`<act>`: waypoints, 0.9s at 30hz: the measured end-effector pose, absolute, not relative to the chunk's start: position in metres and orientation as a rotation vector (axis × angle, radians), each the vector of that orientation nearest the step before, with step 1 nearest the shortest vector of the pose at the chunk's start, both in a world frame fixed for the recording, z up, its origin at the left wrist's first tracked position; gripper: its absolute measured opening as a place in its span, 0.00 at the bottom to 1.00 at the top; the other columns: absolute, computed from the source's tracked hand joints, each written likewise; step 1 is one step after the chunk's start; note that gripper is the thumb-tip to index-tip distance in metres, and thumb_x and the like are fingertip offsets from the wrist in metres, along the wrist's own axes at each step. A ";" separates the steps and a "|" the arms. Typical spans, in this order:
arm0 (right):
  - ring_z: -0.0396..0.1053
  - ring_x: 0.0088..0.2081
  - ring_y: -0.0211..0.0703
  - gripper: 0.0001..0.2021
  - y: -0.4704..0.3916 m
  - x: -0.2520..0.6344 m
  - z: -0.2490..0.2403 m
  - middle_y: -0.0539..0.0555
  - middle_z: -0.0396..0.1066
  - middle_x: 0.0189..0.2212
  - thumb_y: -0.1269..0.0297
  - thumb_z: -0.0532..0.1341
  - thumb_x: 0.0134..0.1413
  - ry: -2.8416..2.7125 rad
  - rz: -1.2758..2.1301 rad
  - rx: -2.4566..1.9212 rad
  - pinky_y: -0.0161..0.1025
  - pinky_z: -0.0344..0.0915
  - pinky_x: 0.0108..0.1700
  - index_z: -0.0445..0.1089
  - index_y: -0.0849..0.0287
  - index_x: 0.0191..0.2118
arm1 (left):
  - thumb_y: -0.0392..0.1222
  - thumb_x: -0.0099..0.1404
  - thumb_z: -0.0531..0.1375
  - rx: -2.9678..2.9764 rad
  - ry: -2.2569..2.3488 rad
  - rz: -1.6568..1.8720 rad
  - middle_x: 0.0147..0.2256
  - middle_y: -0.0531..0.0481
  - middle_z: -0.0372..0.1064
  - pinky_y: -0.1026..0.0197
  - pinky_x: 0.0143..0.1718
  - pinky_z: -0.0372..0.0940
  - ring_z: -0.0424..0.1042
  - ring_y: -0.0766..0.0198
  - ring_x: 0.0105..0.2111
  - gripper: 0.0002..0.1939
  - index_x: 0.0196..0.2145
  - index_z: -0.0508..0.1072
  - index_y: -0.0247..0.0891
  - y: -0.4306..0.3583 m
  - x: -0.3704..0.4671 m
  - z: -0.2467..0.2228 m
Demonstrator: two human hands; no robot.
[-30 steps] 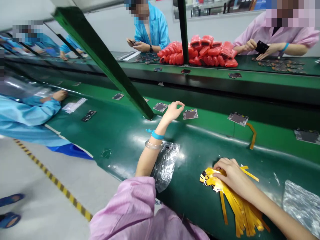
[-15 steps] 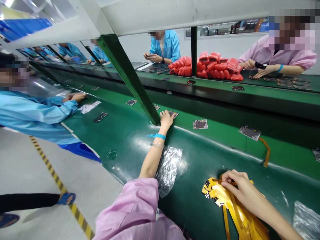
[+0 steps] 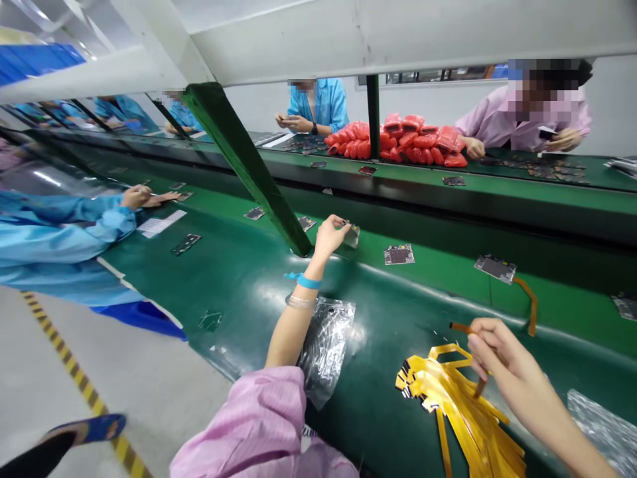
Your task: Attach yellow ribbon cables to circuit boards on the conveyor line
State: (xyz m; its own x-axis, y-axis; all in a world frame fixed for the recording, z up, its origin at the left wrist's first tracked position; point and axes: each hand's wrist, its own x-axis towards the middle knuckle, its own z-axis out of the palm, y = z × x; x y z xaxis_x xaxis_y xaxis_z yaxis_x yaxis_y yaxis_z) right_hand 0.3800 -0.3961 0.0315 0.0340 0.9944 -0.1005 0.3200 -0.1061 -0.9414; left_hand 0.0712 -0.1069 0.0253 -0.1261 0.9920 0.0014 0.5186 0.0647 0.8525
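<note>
My left hand [image 3: 330, 237] pinches a small circuit board [image 3: 352, 236] by its edge, tilted up over the green belt. Between the thumb and fingers of my right hand [image 3: 500, 352] is an orange flex cable [image 3: 462, 328], its dark connector end pointing left. Just below that hand lies a heap of yellow-orange flex cables [image 3: 462, 411] on the green mat. Another circuit board [image 3: 399, 254] rests on the belt right of my left hand. Farther right, one more board [image 3: 496, 267] has a flex cable [image 3: 531, 305] attached to it.
A green post [image 3: 249, 172] slants down close beside my left hand. Clear plastic bags [image 3: 328, 345] lie under my left forearm and at the right edge. Red wrapped bundles [image 3: 413, 141] are piled across the line. A co-worker in blue [image 3: 60, 226] works at the left.
My left hand has lifted the circuit board off the belt. My right hand has risen from the heap, drawing one flex cable away. The whole view has shifted slightly.
</note>
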 end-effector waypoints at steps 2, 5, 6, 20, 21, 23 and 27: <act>0.61 0.25 0.39 0.14 -0.395 0.376 0.040 0.45 0.61 0.26 0.47 0.64 0.62 -1.309 1.014 -1.539 0.35 0.64 0.28 0.67 0.50 0.44 | 0.39 0.72 0.61 1.478 1.494 0.979 0.48 0.43 0.74 0.56 0.47 0.73 0.76 0.61 0.45 0.17 0.56 0.67 0.36 -0.129 0.092 0.042; 0.55 0.23 0.39 0.15 -0.396 0.372 0.050 0.43 0.54 0.22 0.49 0.68 0.57 -1.234 0.857 -1.568 0.36 0.62 0.26 0.71 0.51 0.42 | 0.36 0.65 0.66 1.426 1.149 0.861 0.45 0.45 0.75 0.58 0.41 0.75 0.78 0.63 0.39 0.27 0.60 0.65 0.38 -0.177 0.127 0.059; 0.53 0.22 0.39 0.14 -0.397 0.371 0.052 0.43 0.52 0.22 0.50 0.68 0.57 -1.212 0.811 -1.589 0.36 0.61 0.26 0.72 0.51 0.42 | 0.36 0.60 0.69 1.407 1.040 0.791 0.45 0.44 0.76 0.58 0.39 0.75 0.78 0.61 0.38 0.31 0.59 0.67 0.38 -0.195 0.137 0.062; 0.54 0.20 0.38 0.07 -0.418 0.373 0.058 0.44 0.51 0.20 0.55 0.62 0.65 -1.485 0.330 -1.687 0.36 0.56 0.25 0.75 0.50 0.39 | 0.39 0.64 0.66 1.465 0.584 0.421 0.36 0.54 0.73 0.63 0.34 0.63 0.70 0.67 0.34 0.16 0.37 0.59 0.42 -0.312 0.169 0.066; 0.54 0.19 0.38 0.07 -0.419 0.372 0.059 0.44 0.52 0.20 0.56 0.62 0.66 -1.516 0.312 -1.681 0.36 0.56 0.25 0.76 0.50 0.39 | 0.39 0.65 0.65 1.507 0.611 0.405 0.34 0.54 0.74 0.63 0.32 0.62 0.70 0.67 0.32 0.14 0.38 0.59 0.42 -0.314 0.168 0.067; 0.56 0.19 0.37 0.07 -0.421 0.372 0.059 0.43 0.53 0.19 0.57 0.62 0.66 -1.558 0.282 -1.670 0.36 0.57 0.24 0.76 0.50 0.39 | 0.39 0.67 0.63 1.599 0.658 0.373 0.35 0.54 0.76 0.63 0.30 0.59 0.69 0.67 0.30 0.12 0.44 0.64 0.43 -0.317 0.167 0.068; 0.58 0.19 0.38 0.08 -0.424 0.369 0.062 0.45 0.56 0.19 0.57 0.61 0.66 -1.563 0.257 -1.660 0.36 0.60 0.24 0.78 0.50 0.39 | 0.39 0.70 0.60 1.780 0.651 0.353 0.41 0.52 0.79 0.61 0.33 0.64 0.73 0.64 0.33 0.22 0.61 0.66 0.48 -0.320 0.164 0.071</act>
State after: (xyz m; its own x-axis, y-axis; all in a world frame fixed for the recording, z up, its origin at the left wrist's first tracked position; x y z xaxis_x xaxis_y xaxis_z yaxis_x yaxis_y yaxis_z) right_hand 0.3687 -0.4243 0.0617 0.2075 0.9032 0.3757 0.7354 0.1092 -0.6688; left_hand 0.1643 -0.3200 0.0710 0.8007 0.5925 -0.0883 0.2494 -0.1956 0.9485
